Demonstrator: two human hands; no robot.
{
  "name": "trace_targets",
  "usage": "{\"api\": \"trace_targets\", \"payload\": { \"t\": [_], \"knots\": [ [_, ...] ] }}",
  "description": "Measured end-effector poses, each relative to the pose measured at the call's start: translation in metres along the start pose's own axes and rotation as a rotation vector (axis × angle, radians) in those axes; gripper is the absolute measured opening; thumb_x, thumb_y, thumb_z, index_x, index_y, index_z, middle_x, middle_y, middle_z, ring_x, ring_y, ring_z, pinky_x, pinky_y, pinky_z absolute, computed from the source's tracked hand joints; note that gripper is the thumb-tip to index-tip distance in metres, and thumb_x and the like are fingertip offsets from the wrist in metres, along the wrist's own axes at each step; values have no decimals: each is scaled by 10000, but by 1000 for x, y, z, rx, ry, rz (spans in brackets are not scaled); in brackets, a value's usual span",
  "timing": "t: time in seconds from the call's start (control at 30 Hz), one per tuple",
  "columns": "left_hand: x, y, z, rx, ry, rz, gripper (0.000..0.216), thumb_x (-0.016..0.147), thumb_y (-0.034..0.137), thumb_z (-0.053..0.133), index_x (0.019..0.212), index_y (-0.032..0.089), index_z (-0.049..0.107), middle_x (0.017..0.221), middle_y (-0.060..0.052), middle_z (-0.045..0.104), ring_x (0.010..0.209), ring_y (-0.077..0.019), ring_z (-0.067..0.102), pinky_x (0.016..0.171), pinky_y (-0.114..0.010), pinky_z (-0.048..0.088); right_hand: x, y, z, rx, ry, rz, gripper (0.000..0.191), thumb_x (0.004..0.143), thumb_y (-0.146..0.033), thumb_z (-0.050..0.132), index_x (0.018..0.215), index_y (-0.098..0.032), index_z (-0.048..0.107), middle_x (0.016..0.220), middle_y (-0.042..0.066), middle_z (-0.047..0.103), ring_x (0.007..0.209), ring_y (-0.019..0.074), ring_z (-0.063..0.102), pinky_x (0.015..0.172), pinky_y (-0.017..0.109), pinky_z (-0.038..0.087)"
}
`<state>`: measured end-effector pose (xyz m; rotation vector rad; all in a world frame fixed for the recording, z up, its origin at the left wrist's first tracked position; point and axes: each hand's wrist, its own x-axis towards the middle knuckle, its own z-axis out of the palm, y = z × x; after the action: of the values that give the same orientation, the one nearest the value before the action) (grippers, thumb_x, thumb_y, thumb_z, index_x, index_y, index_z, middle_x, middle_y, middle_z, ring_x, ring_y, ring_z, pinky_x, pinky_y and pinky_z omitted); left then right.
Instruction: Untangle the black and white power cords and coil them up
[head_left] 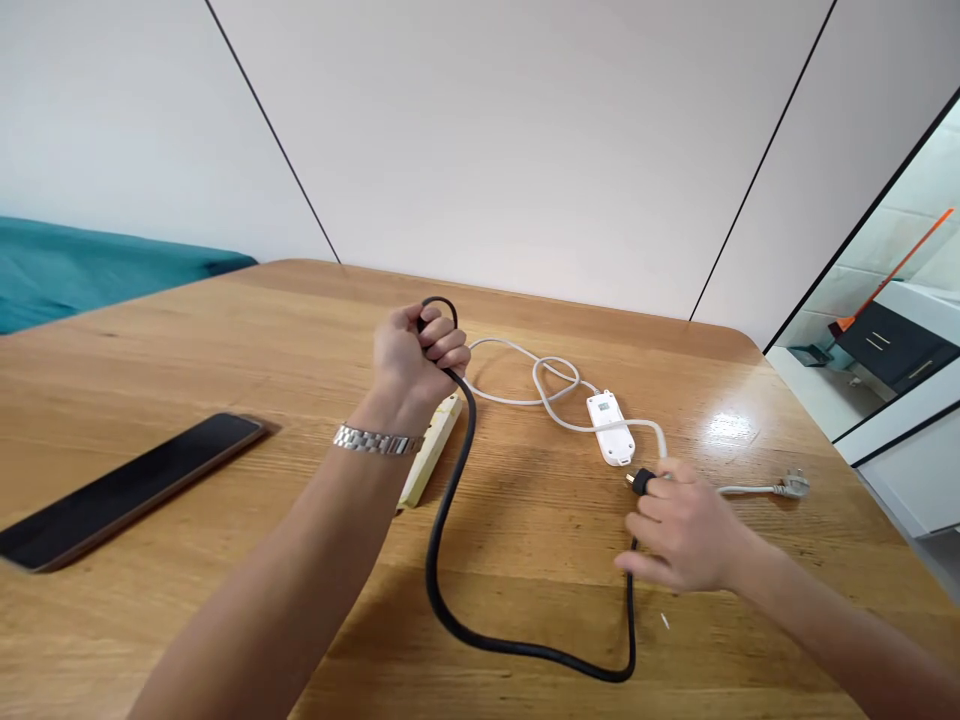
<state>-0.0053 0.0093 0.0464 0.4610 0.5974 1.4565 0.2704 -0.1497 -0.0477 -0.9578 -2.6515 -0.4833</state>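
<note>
My left hand (427, 350), closed and raised above the table, grips a black power cord (442, 520) near a small loop of it. From there the cord droops in a wide curve towards my right hand (679, 525). That hand is closed on the cord's black plug (641, 481), whose metal prongs point left. Just beyond it, a small white power strip (615, 440) lies on the table, with its white cable (555, 395) looping behind and across it. A yellowed power strip (431, 455) rests partly hidden behind my left wrist.
The wooden table (225, 350) carries a dark tablet-like slab (135, 490) at left. A white three-pin plug (791, 486) lies right of my right hand. A small white scrap (664, 621) is near the front. A white panelled wall (525, 150) stands behind.
</note>
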Motion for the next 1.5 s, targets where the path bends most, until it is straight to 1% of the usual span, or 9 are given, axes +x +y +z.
{"api": "trace_targets", "payload": {
  "t": [0.2, 0.27, 0.5, 0.7, 0.83, 0.97, 1.1, 1.3, 1.5],
  "knots": [
    [3, -18, -7, 19, -4, -84, 323, 936, 140, 262, 619, 199, 277, 413, 89, 174, 293, -55, 197, 304, -164, 132, -22, 4, -38, -195, -474, 229, 59, 763, -139, 667, 775, -195, 679, 726, 47, 683, 647, 199, 621, 839, 397, 407],
    [3, -27, -8, 52, 5, -110, 324, 933, 146, 288, 613, 194, 296, 409, 91, 190, 294, -52, 204, 307, -155, 141, -17, -11, -37, -192, -570, 242, 254, 716, -143, 726, 964, -191, 701, 874, 81, 712, 766, 240, 663, 888, 427, 423],
    [5, -50, -19, 206, -13, -67, 263, 861, 188, 377, 599, 196, 358, 417, 95, 189, 317, -61, 169, 326, -172, 137, 1, -65, -12, 106, -710, -76, 144, 828, -347, 701, 879, -221, 749, 913, 85, 738, 1064, 301, 621, 1128, 557, 253],
    [8, -41, -42, 1039, 12, 234, 183, 701, 288, 624, 831, 160, 646, 836, -68, 663, 766, -187, 623, 601, -244, 493, 16, -48, -34, 780, -197, 90, 432, 1003, -454, 393, 768, -193, 644, 662, 5, 627, 608, 125, 543, 695, 277, 449],
    [-35, -3, -34, 1315, -255, 392, 557, 816, 562, 571, 1213, 179, 651, 1376, -144, 578, 1337, -326, 459, 1098, -451, 377, 43, -24, -46, 1311, 236, 517, 429, 961, -551, 453, 829, -184, 632, 515, -63, 427, 434, 84, 366, 438, 227, 301],
    [-92, 29, -20, 1316, -1065, 129, 780, 836, 793, 355, 1264, 215, 656, 1159, -133, 713, 1096, -297, 648, 999, -408, 460, 71, 0, -47, 1549, 505, 682, 404, 845, -581, 625, 770, -184, 620, 461, -121, 247, 386, 50, 168, 370, 204, 172],
    [-110, 11, -16, 1601, -1052, 153, 360, 865, 531, 599, 873, 188, 710, 720, -34, 688, 636, -157, 606, 619, -240, 449, 80, 20, -53, 1399, 884, 749, 375, 751, -524, 746, 691, -173, 628, 458, -115, 260, 399, 39, 191, 383, 201, 162],
    [-100, -33, 7, 837, -1032, 171, 544, 928, 538, 501, 542, 184, 356, 484, 51, 278, 439, -76, 227, 424, -237, 192, 83, 34, -45, 1361, 1331, 818, 423, 688, -548, 786, 634, -193, 563, 461, -113, 292, 397, 37, 237, 385, 189, 208],
    [-112, -32, 47, 212, -799, 160, 480, 943, 463, 517, 586, 199, 336, 478, 81, 124, 383, -67, 126, 369, -199, 200, 95, 28, -18, 1503, 995, 901, 469, 656, -632, 751, 673, -199, 573, 462, -117, 296, 372, 38, 222, 357, 194, 173]
  ]
}}
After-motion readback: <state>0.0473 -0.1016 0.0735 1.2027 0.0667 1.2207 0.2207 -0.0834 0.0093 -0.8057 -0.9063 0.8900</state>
